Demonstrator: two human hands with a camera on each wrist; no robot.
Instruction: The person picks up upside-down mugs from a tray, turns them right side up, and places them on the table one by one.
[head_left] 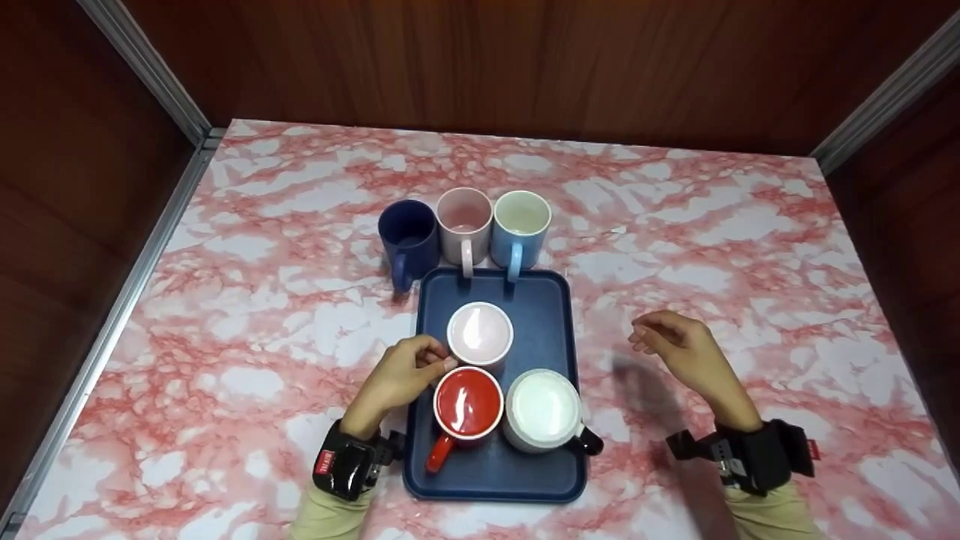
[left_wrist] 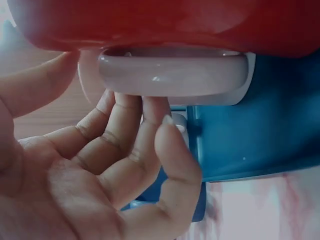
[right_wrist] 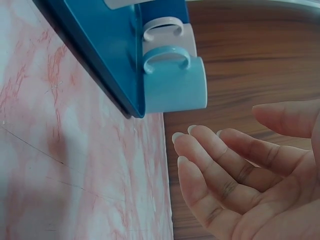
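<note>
My left hand (head_left: 405, 371) is at the left edge of a dark blue tray (head_left: 495, 480), beside a pale pink mug (head_left: 480, 334) and a red mug (head_left: 469, 403). In the left wrist view its loosely bent fingers touch the pink mug's handle (left_wrist: 175, 75), and the thumb lies at the red mug's edge. A white mug (head_left: 544, 409) with a black handle stands on the tray to the red mug's right. My right hand (head_left: 679, 345) hovers to the right of the tray, fingers relaxed, holding nothing.
Behind the tray, a navy mug (head_left: 409, 232), a pink mug (head_left: 465, 217) and a light blue mug (head_left: 521, 221) stand in a row, handles toward me. The marbled red-and-white table (head_left: 675, 217) is bounded by dark wooden panels (head_left: 480, 67).
</note>
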